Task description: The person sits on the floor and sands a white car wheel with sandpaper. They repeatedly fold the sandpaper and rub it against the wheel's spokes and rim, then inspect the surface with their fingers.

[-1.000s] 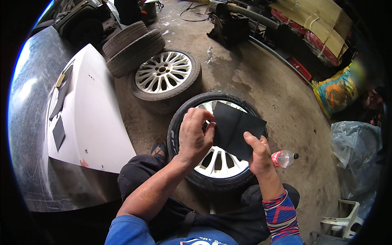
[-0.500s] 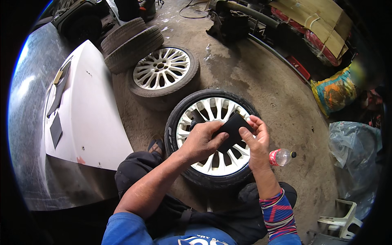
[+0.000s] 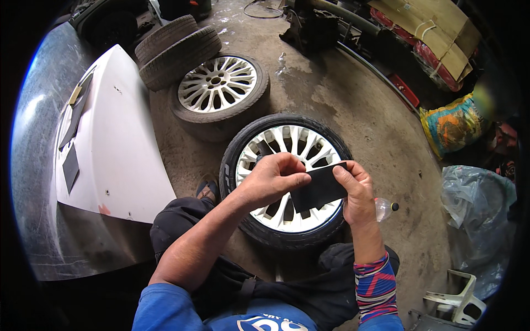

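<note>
A piece of black sandpaper [image 3: 321,189] is stretched between my hands, above a white multi-spoke wheel [image 3: 288,222] with a black tyre. My left hand [image 3: 274,179] pinches its left edge between thumb and curled fingers. At the upper right corner, my right hand [image 3: 358,190] grips it with the thumb on top and the fingers behind. The wheel lies flat on the floor between my legs, its middle partly hidden by my hands and the sheet.
Another white wheel [image 3: 218,83] lies farther off, beside stacked tyres [image 3: 179,55]. To my left, a white car panel [image 3: 118,132] carries dark sheets. A clear bottle [image 3: 385,209] lies right of my right hand. A colourful sack [image 3: 455,124] and plastic sheeting [image 3: 477,215] are farther right.
The sandpaper has turned and lowered slightly, lying more level between my hands. My right hand has shifted a little right and now partly covers the bottle.
</note>
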The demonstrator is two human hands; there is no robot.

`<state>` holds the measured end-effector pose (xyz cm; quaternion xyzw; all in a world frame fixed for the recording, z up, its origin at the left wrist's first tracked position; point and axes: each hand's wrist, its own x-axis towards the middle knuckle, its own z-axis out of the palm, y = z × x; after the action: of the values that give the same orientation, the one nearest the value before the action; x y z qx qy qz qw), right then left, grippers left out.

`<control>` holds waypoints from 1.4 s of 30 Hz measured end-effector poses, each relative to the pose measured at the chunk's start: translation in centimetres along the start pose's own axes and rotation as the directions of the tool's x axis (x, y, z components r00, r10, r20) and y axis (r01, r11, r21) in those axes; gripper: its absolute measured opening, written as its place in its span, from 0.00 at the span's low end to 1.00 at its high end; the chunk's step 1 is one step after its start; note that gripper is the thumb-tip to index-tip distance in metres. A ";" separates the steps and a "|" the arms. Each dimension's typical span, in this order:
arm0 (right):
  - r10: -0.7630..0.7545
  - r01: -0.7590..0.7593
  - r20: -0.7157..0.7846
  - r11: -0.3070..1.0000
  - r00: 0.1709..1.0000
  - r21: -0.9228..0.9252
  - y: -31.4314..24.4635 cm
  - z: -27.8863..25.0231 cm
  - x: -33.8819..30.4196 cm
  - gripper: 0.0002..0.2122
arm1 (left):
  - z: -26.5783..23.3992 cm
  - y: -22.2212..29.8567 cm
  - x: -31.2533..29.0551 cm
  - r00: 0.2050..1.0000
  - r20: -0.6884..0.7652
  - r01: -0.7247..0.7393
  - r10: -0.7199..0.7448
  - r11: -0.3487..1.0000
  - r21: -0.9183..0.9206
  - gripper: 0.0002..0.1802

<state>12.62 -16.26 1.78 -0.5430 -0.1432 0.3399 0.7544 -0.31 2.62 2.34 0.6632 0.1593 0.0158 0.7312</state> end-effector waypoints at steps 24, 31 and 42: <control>-0.070 0.079 0.055 0.980 0.996 -0.183 0.4 0.6 -0.5 0.07 | 1.1 0.6 -0.7 0.962 -0.067 -0.248 0.263 0.953 0.175 0.08; -0.116 0.113 -0.025 0.989 0.993 -0.093 0.0 0.2 -0.1 0.07 | 0.5 0.6 -0.5 0.952 -0.183 -0.236 0.245 0.969 0.067 0.13; 0.074 -0.064 -0.017 0.941 0.997 0.332 0.3 -0.5 0.3 0.11 | 0.6 0.4 -0.3 0.984 -0.039 -0.179 0.175 0.966 -0.186 0.18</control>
<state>13.04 -16.33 1.25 -0.4181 -0.0539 0.3771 0.8247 -0.38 2.03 2.87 0.6021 0.1053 0.1035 0.7847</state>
